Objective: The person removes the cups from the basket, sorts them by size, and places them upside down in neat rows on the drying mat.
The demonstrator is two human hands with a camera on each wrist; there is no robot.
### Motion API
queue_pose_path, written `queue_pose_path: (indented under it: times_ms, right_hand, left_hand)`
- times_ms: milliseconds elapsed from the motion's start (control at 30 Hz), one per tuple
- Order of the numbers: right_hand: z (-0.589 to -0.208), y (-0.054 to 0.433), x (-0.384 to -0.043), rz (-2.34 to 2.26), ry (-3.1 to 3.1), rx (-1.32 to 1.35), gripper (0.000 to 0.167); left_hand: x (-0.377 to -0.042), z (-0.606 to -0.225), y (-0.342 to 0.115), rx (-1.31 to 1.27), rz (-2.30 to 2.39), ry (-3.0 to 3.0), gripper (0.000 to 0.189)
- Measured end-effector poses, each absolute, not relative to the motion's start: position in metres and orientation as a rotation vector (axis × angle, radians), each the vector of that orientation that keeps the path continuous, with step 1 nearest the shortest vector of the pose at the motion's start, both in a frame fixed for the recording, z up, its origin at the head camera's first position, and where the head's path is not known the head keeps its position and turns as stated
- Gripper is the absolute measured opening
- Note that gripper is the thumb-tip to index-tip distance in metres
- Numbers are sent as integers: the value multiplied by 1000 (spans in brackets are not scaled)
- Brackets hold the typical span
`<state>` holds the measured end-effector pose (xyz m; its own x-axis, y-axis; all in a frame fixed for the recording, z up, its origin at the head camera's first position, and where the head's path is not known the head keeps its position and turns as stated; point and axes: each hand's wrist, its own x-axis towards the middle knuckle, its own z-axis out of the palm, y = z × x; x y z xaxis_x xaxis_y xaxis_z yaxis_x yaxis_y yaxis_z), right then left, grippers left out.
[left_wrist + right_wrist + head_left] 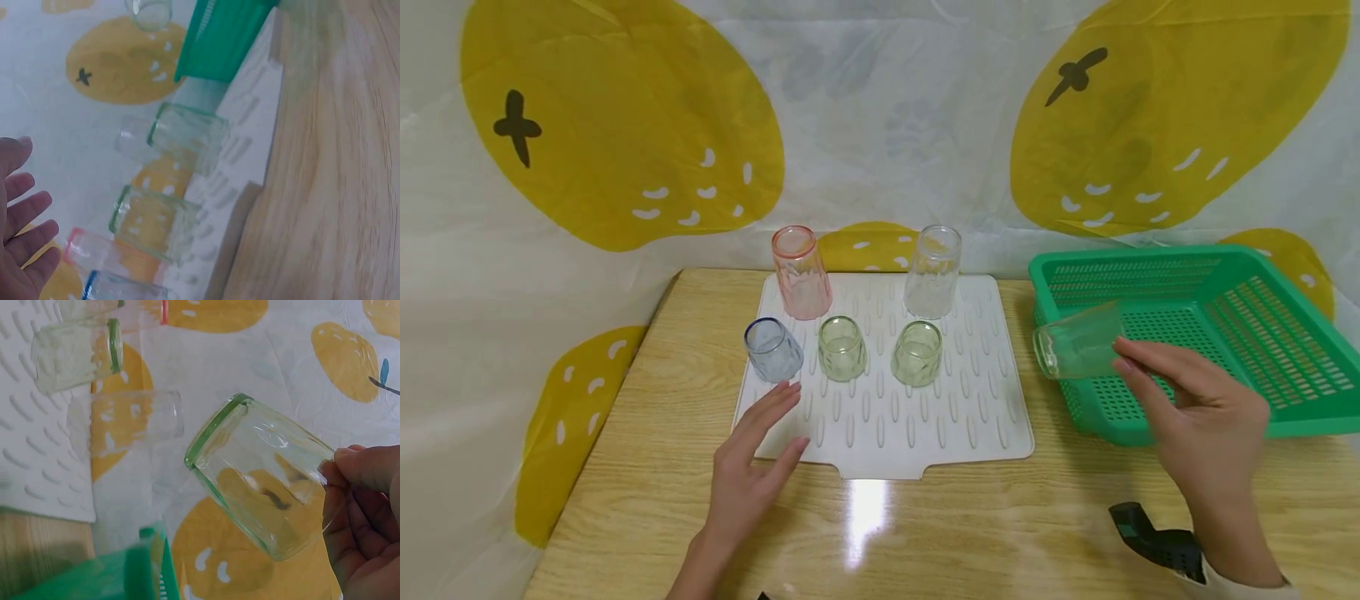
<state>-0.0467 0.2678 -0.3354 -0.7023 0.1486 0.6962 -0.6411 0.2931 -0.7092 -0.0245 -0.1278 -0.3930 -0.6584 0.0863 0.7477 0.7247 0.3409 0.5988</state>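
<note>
Over the basket's near left part, my right hand [1206,412] pinches a pale green drinking glass [1078,343] between thumb and fingers. In the right wrist view this glass [262,481] is tilted, its thick green edge pointing away from the hand [369,515]. My left hand [751,467] holds nothing, its fingers spread over the white draining mat's near left corner. Just beyond its fingertips stands a short blue-edged glass [775,354]. Two short green glasses [842,354] share that row. Behind them stand a tall pink glass [805,287] and a tall clear glass [932,283].
A white ridged draining mat [887,425] lies on the wooden table [962,533] under the standing glasses. To its right sits a green plastic basket [1131,429] with perforated walls. A lemon-printed sheet [872,125] hangs behind and at the left.
</note>
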Motion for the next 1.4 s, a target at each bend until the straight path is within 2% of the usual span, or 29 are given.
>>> queue_pose_path:
  times_ms: [167,800,1400]
  right_hand:
    - [-340,252,-47,1710,-1712,598,21]
    - [-351,188,-35,1757,-1751,801,20]
    - [-363,155,-32,1828,-1646,896,21]
  left_hand:
    - [-21,-387,-118,-759,-1384,-1966,41]
    - [-21,-378,-85,-928,-1447,-1972,39]
    - [-25,-375,-66,-950,-1476,-2032,64]
